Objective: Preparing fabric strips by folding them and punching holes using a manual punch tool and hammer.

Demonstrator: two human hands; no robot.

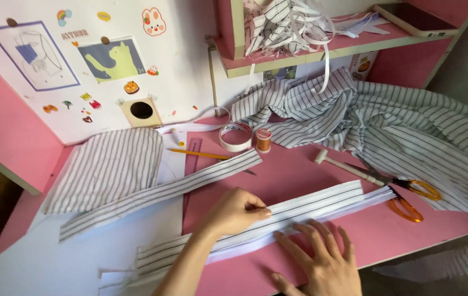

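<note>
A long striped fabric strip (321, 201) lies across the pink desk (294, 175), stacked with a white layer beneath it. My left hand (235, 211) pinches the strip's upper edge near its middle, fingers closed on the cloth. My right hand (321, 257) lies flat with fingers spread, pressing the strip's lower edge just right of the left hand. A second striped strip (162, 192) runs diagonally above, untouched.
Orange-handled scissors (409, 197) and a small white hammer (349, 167) lie at the right. A tape roll (236, 137), orange thread spool (264, 140), pencil (198, 154) and pink ruler (191, 159) sit behind. Striped cloth (409, 126) is heaped at back right; a curved striped piece (110, 164) lies left.
</note>
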